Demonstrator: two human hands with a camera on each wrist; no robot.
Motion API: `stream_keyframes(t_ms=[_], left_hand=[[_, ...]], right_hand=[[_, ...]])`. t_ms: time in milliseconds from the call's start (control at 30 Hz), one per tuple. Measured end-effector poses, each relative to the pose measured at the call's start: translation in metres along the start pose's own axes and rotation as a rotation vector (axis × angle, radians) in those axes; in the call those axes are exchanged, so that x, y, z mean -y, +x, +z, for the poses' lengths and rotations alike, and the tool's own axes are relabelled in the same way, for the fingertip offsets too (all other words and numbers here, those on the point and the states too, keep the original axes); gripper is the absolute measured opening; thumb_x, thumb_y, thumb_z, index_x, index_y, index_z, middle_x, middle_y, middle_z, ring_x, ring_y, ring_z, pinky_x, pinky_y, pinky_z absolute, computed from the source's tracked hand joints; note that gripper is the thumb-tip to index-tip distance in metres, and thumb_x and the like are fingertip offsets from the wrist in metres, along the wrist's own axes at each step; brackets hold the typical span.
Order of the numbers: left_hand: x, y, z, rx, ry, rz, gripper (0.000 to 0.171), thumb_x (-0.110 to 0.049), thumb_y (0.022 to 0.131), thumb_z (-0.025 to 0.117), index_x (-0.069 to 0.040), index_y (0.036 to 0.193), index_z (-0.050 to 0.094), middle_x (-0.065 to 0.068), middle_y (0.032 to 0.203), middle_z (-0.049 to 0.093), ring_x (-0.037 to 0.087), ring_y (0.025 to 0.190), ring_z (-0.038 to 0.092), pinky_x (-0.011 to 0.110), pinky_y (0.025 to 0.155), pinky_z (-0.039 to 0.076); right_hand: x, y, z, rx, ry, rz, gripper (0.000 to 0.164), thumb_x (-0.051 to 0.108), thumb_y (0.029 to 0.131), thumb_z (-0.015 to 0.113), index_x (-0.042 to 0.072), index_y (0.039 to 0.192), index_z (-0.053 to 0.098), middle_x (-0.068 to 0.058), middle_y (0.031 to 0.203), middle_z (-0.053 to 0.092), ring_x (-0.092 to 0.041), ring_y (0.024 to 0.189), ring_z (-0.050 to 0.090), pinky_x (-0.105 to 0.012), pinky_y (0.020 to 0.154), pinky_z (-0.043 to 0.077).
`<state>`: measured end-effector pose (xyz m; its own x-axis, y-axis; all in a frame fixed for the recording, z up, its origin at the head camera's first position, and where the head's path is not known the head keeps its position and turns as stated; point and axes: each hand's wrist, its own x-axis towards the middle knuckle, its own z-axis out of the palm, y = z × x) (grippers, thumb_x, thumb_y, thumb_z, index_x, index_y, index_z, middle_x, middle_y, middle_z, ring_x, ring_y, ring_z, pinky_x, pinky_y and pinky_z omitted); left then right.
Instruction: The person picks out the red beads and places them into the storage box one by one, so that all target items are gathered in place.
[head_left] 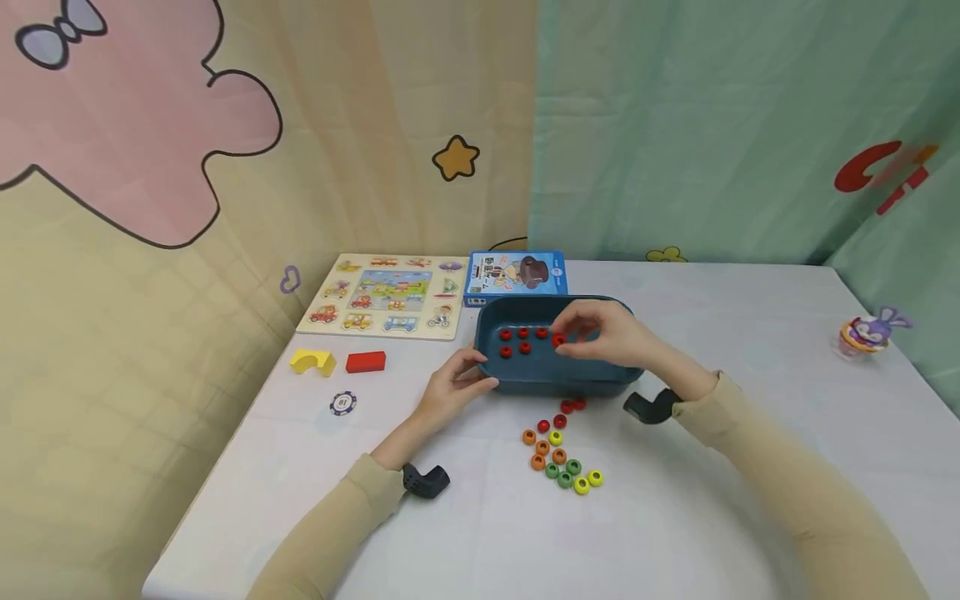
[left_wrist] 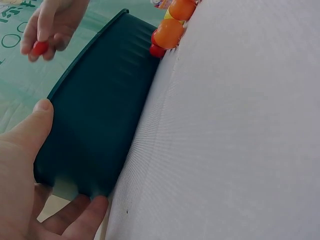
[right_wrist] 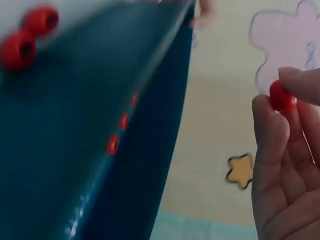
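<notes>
The left hand (head_left: pixel 450 386) grips the near-left corner of the dark teal tray (head_left: pixel 558 388), which should keep it steady. Inside, five red beads (head_left: pixel 525 347) sit in two rows. To their right, the right hand (head_left: pixel 609 332) pinches another red bead (head_left: pixel 558 341) over the tray; lowering it before parting the fingertips should limit rolling.

You wear light beige: your left sleeve (head_left: pixel 322 533) and right sleeve (head_left: pixel 810 517) are long and plain, creased softly, with broad cuffs at the wrists. A black, elbow-bent left wrist piece (head_left: pixel 429 482), speckled near its base, juts by one cuff; your right wrist piece (head_left: pixel 649 407) is likewise black and bent. Your left hand (head_left: pixel 448 387) and right hand (head_left: pixel 617 335) are bare.
</notes>
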<state>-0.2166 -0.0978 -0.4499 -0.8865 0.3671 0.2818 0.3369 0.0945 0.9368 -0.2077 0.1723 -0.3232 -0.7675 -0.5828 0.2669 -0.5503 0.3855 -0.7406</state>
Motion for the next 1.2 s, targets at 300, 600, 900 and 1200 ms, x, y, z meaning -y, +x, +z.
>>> stream_keyframes(t_ms=[300, 600, 900, 1200], left_hand=[[-0.017, -0.004, 0.002, 0.019, 0.011, 0.025, 0.034, -0.009, 0.08, 0.066, 0.001, 0.108, 0.049, 0.018, 0.141, 0.027, 0.027, 0.115, 0.046, 0.033, 0.087, 0.046], [-0.03, -0.004, 0.003, 0.041, 0.047, -0.007, 0.035, -0.01, 0.082, 0.065, 0.003, 0.109, 0.047, 0.019, 0.141, 0.026, 0.025, 0.117, 0.045, 0.033, 0.09, 0.044], [-0.028, -0.003, 0.003, 0.035, 0.04, 0.018, 0.035, -0.01, 0.082, 0.065, 0.004, 0.108, 0.048, 0.021, 0.141, 0.026, 0.025, 0.117, 0.044, 0.035, 0.09, 0.044], [-0.028, -0.004, 0.001, 0.023, 0.038, 0.026, 0.033, -0.007, 0.081, 0.065, 0.004, 0.107, 0.048, 0.023, 0.14, 0.027, 0.03, 0.114, 0.046, 0.035, 0.088, 0.046]], right_hand=[[-0.068, 0.052, -0.009, 0.205, -0.024, 0.24, 0.029, 0.014, 0.078, 0.07, 0.002, 0.103, 0.06, -0.005, 0.093, 0.063, -0.018, 0.083, 0.059, -0.03, 0.074, 0.052], [-0.101, 0.065, 0.006, 0.362, -0.202, 0.227, 0.02, 0.011, 0.077, 0.07, 0.007, 0.095, 0.063, 0.0, 0.088, 0.062, -0.015, 0.077, 0.056, -0.028, 0.072, 0.052], [-0.11, 0.064, 0.013, 0.38, -0.261, 0.249, 0.015, 0.01, 0.078, 0.068, 0.012, 0.093, 0.064, 0.001, 0.088, 0.062, -0.015, 0.077, 0.055, -0.028, 0.073, 0.052], [-0.082, 0.057, -0.012, 0.229, -0.191, 0.196, 0.029, 0.017, 0.08, 0.068, 0.007, 0.107, 0.062, -0.006, 0.098, 0.062, -0.015, 0.08, 0.057, -0.03, 0.073, 0.052]])
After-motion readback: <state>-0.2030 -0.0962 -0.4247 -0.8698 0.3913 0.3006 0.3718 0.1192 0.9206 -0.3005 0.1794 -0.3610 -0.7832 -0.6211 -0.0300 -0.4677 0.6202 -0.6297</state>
